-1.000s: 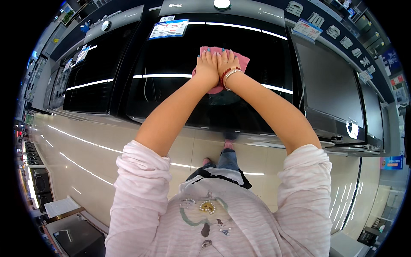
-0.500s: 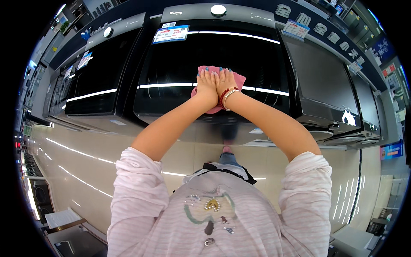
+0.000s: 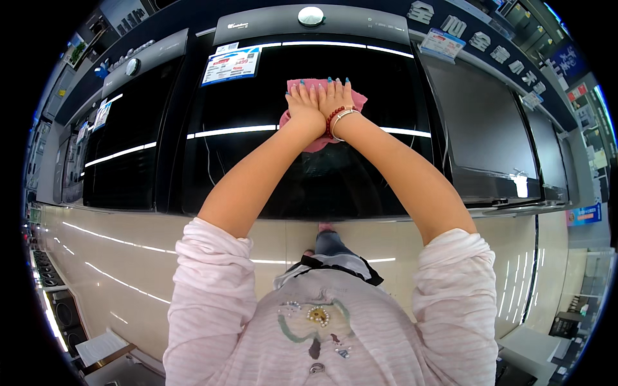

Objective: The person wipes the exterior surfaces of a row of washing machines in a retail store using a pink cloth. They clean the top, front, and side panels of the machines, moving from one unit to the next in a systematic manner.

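Observation:
Both hands press flat, side by side, on a pink cloth [image 3: 358,101] lying on the glossy black top [image 3: 360,186] of a large appliance. My left hand [image 3: 304,110] has its fingers stretched forward over the cloth. Just beside it, touching at the wrist side, my right hand [image 3: 335,106] also lies with its fingers extended, a red beaded bracelet [image 3: 334,116] and a pale bangle on that wrist. Cloth shows past the fingertips and out to both sides; what lies under the palms is hidden.
A grey control panel with a round silver knob [image 3: 311,16] runs along the far edge. A price card [image 3: 230,66] lies at the top's far left. Similar appliances stand on the left [image 3: 129,122] and right [image 3: 486,122]. Shiny tiled floor [image 3: 129,270] lies below the front edge.
Both hands and the cloth have moved slightly farther from me across the black top. The view has shifted, so more of the near part of the top shows.

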Available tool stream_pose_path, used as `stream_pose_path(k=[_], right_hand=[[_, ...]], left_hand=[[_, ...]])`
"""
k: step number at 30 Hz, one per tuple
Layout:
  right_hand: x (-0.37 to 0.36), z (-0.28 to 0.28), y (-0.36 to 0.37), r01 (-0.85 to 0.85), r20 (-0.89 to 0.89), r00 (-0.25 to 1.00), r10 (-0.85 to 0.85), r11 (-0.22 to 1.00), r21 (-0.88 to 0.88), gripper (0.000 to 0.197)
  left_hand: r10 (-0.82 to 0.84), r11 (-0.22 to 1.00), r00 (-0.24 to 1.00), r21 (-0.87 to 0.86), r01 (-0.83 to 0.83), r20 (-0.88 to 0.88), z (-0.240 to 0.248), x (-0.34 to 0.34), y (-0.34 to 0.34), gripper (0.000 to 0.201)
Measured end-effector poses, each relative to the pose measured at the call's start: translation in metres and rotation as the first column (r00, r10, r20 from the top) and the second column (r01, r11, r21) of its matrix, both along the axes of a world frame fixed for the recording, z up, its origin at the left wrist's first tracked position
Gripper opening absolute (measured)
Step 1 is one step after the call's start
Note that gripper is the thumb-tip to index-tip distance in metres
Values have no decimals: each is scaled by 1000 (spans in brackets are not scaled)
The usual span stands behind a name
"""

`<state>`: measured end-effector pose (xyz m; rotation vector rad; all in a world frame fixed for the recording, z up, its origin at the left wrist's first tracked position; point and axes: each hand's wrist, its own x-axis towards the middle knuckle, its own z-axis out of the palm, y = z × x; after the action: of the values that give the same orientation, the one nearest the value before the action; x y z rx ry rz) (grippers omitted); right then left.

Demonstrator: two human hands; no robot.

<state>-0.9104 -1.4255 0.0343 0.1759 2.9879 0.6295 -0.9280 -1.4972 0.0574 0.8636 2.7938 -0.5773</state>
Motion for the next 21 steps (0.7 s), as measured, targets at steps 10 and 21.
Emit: stream_pose_path(k=[10,21], right_hand=[[-76,14,40,-10,9,1000,11,997,-78,64],[-156,20,72,37,-15,999,-39,990,-133,67]], left_hand=[[51,998,997,22,-52,51,16,-74,40,97],[-40,981,993,195,18,110,15,-160,59,78]])
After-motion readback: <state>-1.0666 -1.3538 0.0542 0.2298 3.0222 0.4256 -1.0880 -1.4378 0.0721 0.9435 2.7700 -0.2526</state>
